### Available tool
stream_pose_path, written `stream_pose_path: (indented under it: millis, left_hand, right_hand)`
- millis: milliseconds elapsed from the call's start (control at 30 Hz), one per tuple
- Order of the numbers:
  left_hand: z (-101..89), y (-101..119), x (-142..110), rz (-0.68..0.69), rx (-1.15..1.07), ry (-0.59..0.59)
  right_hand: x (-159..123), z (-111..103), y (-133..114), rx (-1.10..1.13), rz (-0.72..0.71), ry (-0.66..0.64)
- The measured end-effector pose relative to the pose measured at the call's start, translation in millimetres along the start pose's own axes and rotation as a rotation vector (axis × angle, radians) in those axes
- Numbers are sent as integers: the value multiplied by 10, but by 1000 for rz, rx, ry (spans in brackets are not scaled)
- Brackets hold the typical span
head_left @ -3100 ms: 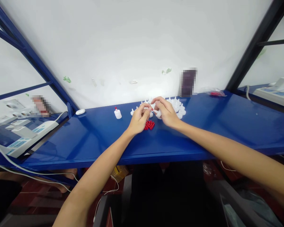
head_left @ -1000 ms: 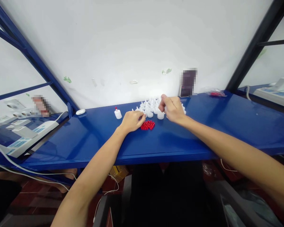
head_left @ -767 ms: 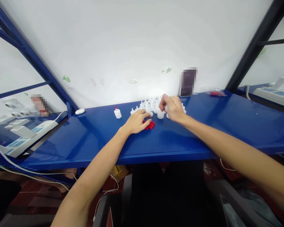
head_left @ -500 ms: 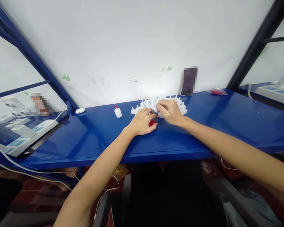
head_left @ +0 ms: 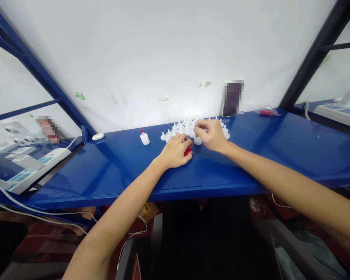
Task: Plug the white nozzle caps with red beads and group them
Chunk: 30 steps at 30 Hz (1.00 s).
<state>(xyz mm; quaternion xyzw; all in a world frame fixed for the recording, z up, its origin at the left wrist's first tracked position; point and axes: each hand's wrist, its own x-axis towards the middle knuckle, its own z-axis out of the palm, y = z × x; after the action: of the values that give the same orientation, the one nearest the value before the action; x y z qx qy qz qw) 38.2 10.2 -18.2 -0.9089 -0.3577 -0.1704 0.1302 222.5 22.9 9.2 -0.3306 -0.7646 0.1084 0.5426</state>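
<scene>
Beside a small heap of red caps (head_left: 187,151), my left hand (head_left: 176,151) rests on the table. Its fingers are bent, with thumb and forefinger apart around the heap. My right hand (head_left: 210,134) is closed in a pinch at the top of a small white bottle (head_left: 197,140), which stands upright; the fingers hide its tip. Behind both hands is a cluster of white bottles with thin nozzles (head_left: 179,126), partly covered by the hands. Apart to the left stands a white bottle with a red cap on its tip (head_left: 145,139).
The blue table (head_left: 119,167) meets a white wall. A phone-like dark object (head_left: 232,99) leans there. At the back right lies a clear bag with red pieces (head_left: 266,112). A white oval object (head_left: 98,136) sits at the back left, near a power strip (head_left: 26,177).
My right hand has shifted slightly, and more of the white bottle beneath its fingers shows. My left hand stays by the red caps. The view has moved a little.
</scene>
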Motion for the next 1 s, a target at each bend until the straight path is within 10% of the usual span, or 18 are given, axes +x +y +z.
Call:
stream_pose_path:
  millis: [233, 533, 800, 1000]
  left_hand:
    - [-31, 10, -9, 6, -113, 47]
    - [-19, -27, -17, -143, -866, 381]
    - [-8, -205, 2, -339, -733, 511]
    - [-198, -676, -486, -314, -185, 53]
  right_hand:
    - [25, -52, 47, 29, -58, -19]
    - [-61, 132, 34, -27, -274, -221]
    - [-18, 45, 44, -81, -319, -258]
    - [203, -306, 269, -301, -80, 28]
